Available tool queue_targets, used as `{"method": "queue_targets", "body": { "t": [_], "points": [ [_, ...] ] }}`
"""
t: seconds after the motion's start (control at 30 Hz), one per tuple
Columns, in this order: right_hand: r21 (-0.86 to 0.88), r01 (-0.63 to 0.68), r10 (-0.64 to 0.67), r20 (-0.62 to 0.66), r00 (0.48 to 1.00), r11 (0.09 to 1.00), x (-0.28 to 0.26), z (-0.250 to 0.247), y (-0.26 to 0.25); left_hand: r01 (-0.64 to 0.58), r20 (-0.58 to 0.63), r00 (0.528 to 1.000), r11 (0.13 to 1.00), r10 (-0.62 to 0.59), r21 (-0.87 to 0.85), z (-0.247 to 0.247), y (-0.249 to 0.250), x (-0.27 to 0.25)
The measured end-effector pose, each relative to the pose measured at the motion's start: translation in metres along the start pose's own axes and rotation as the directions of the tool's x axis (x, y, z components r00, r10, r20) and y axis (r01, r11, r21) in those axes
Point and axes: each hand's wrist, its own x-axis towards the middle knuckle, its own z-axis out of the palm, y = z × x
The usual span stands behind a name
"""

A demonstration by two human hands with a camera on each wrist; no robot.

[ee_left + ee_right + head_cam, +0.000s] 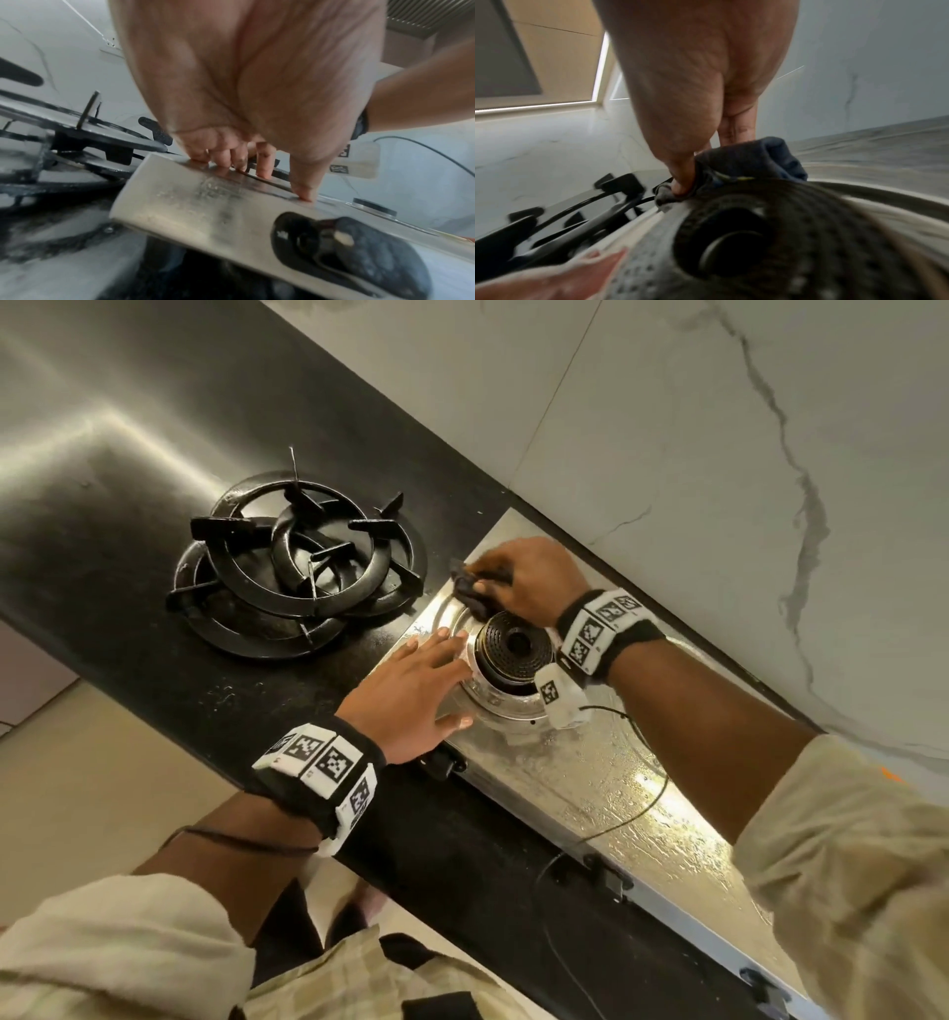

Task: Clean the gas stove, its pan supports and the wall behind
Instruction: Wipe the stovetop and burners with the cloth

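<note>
A steel gas stove (606, 778) lies on the black counter, its round burner (513, 652) bare of supports. My right hand (518, 580) grips a dark cloth (470, 590) pressed on the stove top just behind the burner; the right wrist view shows the cloth (752, 160) bunched under the thumb beside the burner (770, 233). My left hand (416, 685) lies flat with spread fingers on the stove's left front corner, fingertips (300, 194) touching the steel top (195, 194). Several black pan supports (298, 567) are stacked on the counter to the left.
A white marble-look wall (693, 454) rises behind the stove. Black control knobs (354, 249) sit on the stove's front face. A thin black cable (637, 814) runs across the wet steel top. The counter's front edge (169, 737) drops to a beige floor.
</note>
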Motion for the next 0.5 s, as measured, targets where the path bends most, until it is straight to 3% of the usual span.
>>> {"method": "queue_targets", "body": {
  "t": [0.13,0.23,0.37,0.5],
  "points": [
    [-0.031,0.249,-0.242,0.146,0.959,0.968,0.006,0.006,-0.027,-0.019,-0.015,1.0,1.0,0.019,0.003,-0.005,0.003,-0.005],
    [-0.035,0.319,-0.306,0.203,0.93,0.947,0.005,0.01,-0.026,0.0,-0.013,1.0,0.999,0.0,0.04,-0.003,0.004,-0.008],
    [-0.102,0.099,-0.092,0.073,0.993,0.99,0.013,-0.003,0.002,0.027,0.018,0.999,0.998,-0.028,0.062,-0.001,0.003,-0.011],
    [-0.165,-0.06,0.068,0.044,0.997,0.985,0.014,-0.013,0.009,0.034,0.016,0.999,0.996,-0.035,0.085,0.004,0.0,-0.015]
  ]
}}
